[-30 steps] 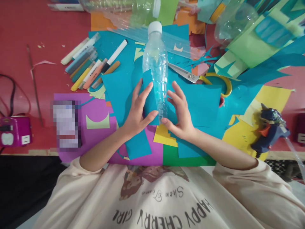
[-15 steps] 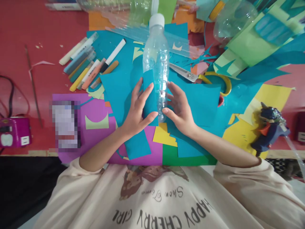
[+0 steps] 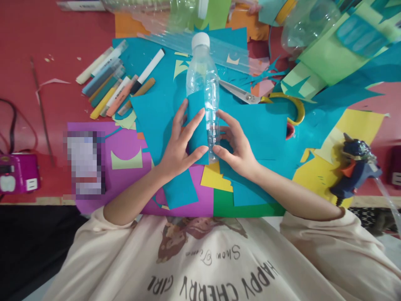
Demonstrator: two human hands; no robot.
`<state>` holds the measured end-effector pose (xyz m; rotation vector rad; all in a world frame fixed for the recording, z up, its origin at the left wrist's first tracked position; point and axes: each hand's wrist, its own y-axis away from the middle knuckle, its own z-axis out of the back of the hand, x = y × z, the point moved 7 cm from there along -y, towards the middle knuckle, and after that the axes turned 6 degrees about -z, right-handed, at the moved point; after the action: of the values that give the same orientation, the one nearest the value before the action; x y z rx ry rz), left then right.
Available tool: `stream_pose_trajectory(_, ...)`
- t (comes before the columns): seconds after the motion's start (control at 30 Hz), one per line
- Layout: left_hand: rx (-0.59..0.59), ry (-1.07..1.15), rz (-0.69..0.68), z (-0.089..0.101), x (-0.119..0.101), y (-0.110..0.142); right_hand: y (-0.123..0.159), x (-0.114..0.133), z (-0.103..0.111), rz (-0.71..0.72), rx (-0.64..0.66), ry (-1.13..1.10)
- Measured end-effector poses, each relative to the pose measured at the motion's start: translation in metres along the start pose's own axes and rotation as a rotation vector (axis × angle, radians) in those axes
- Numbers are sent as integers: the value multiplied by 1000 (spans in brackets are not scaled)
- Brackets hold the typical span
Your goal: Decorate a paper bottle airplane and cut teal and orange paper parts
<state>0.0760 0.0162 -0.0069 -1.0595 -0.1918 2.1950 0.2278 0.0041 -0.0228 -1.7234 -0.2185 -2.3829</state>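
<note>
A clear plastic bottle (image 3: pixel 203 79) with a white cap lies on teal paper, cap pointing away from me. A strip of teal paper (image 3: pixel 196 127) is wrapped partway round its lower body. My left hand (image 3: pixel 181 144) presses this strip against the bottle's left side, fingers stretched along it and thumb at the strip's lower edge. My right hand (image 3: pixel 236 146) cups the bottle's right side near its base, fingers curved round it. A large teal sheet (image 3: pixel 263 133) lies under both hands.
Marker pens (image 3: pixel 115 85) lie in a heap at the left. Scissors (image 3: pixel 260 100) with yellow handles rest right of the bottle. A glue gun (image 3: pixel 355 169) sits at the right edge. Purple, yellow and green sheets cover the red table (image 3: pixel 37 37); more bottles lie at the back.
The bottle has slid slightly toward me and a little left; both hands stayed on it, and the right hand's fingers closed more round its base.
</note>
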Motion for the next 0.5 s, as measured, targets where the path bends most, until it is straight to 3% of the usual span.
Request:
stream_pose_trajectory(0.3, 25, 84, 9, 0, -6, -3, 2, 3, 1, 29, -18, -7)
stream_pose_trajectory(0.5, 24, 200, 106, -2, -4, -1, 4, 1, -3, 19, -21, 0)
